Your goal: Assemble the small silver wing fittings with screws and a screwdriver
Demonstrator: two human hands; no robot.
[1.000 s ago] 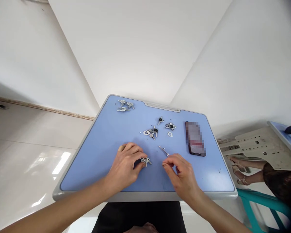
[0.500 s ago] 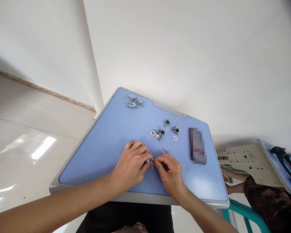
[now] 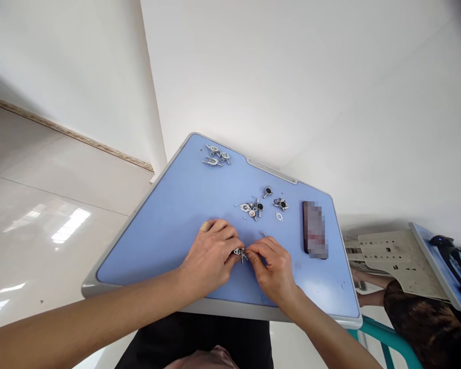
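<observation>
Near the front of the blue table (image 3: 157,230), my left hand (image 3: 211,252) pinches a small silvery metal part (image 3: 239,252) between thumb and fingers. The fingertips of my right hand (image 3: 273,264) are pinched together at that part's right side; anything between them is too small to name. A thin metal pin (image 3: 263,234) lies just beyond my right hand. Farther back are loose metal pieces, among them a part with a black round centre (image 3: 259,206), a similar one (image 3: 268,191), another cluster (image 3: 281,204) and a flat oval plate (image 3: 278,217).
Several metal parts (image 3: 212,161) lie at the table's far left corner. A dark phone-like object (image 3: 314,229), partly pixelated, rests on the right side. Beyond the right edge are a person's legs (image 3: 372,298), a teal chair frame (image 3: 392,335) and another table (image 3: 441,266).
The view has shifted slightly. Both hands remain together at the metal part, whose thin prongs now show spread apart; my right hand has moved a little and covers more of the loose pin.
</observation>
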